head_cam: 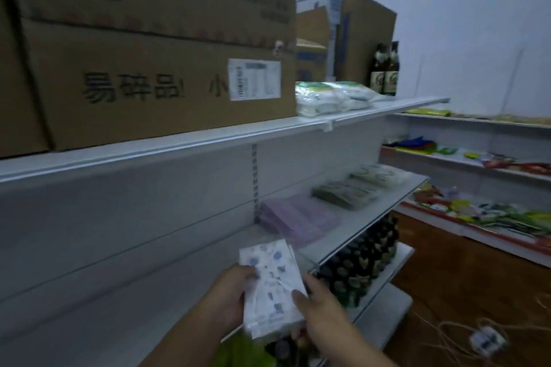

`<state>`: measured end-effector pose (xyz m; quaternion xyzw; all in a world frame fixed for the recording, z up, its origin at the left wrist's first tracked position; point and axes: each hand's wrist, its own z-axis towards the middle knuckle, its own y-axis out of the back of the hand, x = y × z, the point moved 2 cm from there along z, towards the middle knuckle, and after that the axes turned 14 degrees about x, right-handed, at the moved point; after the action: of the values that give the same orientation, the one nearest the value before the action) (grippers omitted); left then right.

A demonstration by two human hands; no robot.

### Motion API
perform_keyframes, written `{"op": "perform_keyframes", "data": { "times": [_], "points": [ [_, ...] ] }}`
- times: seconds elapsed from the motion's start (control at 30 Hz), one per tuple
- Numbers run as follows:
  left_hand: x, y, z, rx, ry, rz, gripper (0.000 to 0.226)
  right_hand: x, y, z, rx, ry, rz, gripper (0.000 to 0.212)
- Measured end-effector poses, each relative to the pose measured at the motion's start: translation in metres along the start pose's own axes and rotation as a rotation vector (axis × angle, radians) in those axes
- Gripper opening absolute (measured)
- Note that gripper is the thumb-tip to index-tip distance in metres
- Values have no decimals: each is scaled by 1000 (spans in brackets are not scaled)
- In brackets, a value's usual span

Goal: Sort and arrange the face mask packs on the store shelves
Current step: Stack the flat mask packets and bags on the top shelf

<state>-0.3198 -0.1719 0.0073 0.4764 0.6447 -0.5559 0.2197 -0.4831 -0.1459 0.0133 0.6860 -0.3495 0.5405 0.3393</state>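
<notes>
our fingers first: the left hand curls round the left edge of a stack of white face mask packs with small blue prints, thumb on top, and the right hand pinches the stack's right edge, thumb pressed on the front. we hold the stack tilted just in front of the middle shelf, above the rows of dark bottles on the shelf below. further along that middle shelf lie purple mask packs, then greenish grey packs, then pale packs, side by side. on the top shelf sit a large cardboard box with a white label, white-and-green bags just beside it, and two dark bottles near smaller cartons. to the right, other shelves hold colourful goods, too blurred to name
</notes>
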Motion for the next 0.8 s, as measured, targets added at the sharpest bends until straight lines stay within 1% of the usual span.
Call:
{"op": "perform_keyframes", "data": {
  "times": [0.07, 0.13, 0.17, 0.3, 0.43, 0.5, 0.63, 0.8],
  "points": [
    [5, -55, 37, 15, 28, 55, 27, 2, 54, -18, -94, 21, 24, 25],
    [10, -112, 71, 51, 52, 126, 28, 2, 109, -32, -187, 76, 30, 31],
    [12, -138, 89, 57, 43, 163, 27, 2, 134, -40, -219, 75, 28, 33],
    [17, -228, 146, 70, -15, 277, 12, 11, 227, -65, -311, 42, 26, 33],
    [14, -297, 191, 239, 69, 322, 18, 24, 304, -83, -360, 20, 36, 35],
    [8, -323, 219, 297, 77, 398, 20, 31, 339, -85, -381, 22, 54, 36],
    [-25, -370, 268, 350, 22, 583, 16, 62, 407, -71, -414, 56, 31, 38],
    [-106, -419, 326, 373, -96, 640, 9, 127, 481, -27, -458, 156, -41, 26]
  ]
}}
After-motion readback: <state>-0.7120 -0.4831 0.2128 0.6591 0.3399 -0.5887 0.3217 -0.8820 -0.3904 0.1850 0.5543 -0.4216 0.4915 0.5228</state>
